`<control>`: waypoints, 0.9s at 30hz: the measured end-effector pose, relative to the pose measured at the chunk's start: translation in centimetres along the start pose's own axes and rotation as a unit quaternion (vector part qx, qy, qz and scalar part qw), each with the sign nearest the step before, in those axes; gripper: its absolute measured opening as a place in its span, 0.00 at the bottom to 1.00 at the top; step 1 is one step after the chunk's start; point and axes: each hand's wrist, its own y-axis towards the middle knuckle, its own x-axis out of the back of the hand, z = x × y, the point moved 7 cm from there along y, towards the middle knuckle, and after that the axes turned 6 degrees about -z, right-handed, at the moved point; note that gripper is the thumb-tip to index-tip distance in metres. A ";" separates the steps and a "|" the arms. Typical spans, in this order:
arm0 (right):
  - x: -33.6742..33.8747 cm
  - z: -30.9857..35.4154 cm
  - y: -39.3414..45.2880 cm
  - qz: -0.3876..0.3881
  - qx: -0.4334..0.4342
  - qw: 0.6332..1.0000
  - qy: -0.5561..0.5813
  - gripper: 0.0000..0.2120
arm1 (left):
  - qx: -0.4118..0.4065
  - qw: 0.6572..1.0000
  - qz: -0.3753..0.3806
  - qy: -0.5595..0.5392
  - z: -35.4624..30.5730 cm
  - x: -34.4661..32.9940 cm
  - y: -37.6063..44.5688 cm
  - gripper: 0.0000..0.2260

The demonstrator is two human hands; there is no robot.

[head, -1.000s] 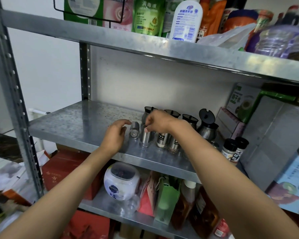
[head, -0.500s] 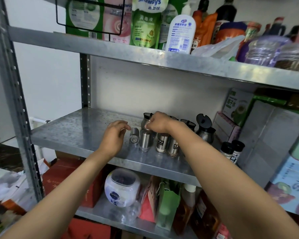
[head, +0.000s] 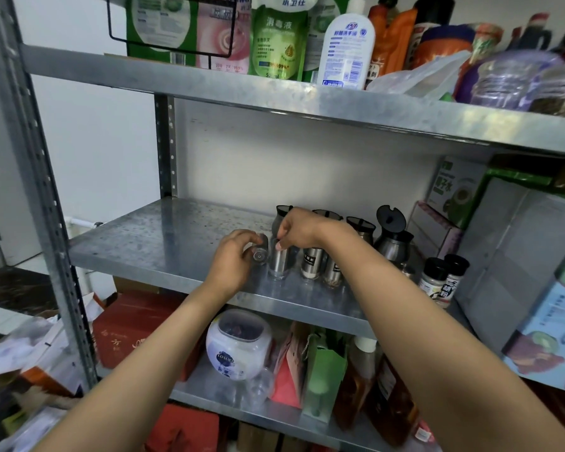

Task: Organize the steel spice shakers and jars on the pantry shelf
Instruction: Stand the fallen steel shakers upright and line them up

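On the middle steel shelf [head: 163, 243] stands a row of steel spice shakers. My left hand [head: 234, 262] is closed around a small steel shaker [head: 260, 254] that lies tipped with its end facing me. My right hand [head: 296, 230] pinches the top of an upright steel shaker [head: 278, 264] right beside it. Two more labelled steel shakers [head: 311, 264] [head: 332, 270] stand to the right. Behind them are steel jars with black flip lids [head: 393, 238], partly hidden by my right forearm.
Two black-capped spice bottles [head: 442, 278] stand right of the shakers, then cardboard boxes [head: 516, 252]. The top shelf holds soap pouches and a white bottle [head: 346, 44]. Below are a white round jar [head: 238, 342], bags and bottles. A steel upright [head: 36, 190] runs down the left.
My left hand has closed onto the tipped small shaker, which it only reached toward before. My right hand has stayed on top of the upright shaker. The camera has shifted slightly.
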 end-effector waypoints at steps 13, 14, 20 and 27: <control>-0.7 1.9 0.9 -0.024 0.012 0.987 -0.156 0.19 | -0.006 1.000 -0.002 0.009 -0.2 0.9 -0.4 0.08; -0.6 1.8 0.9 -0.027 0.012 0.987 -0.158 0.19 | -0.004 1.000 0.000 0.010 -0.2 0.9 -0.5 0.08; -0.1 1.6 0.1 -0.073 0.000 0.979 -0.190 0.22 | 0.017 0.999 0.012 0.026 0.1 1.1 -0.5 0.07; 1.3 1.3 -0.5 -0.107 -0.002 0.982 -0.154 0.20 | 0.061 0.997 0.033 0.023 1.2 0.8 0.2 0.08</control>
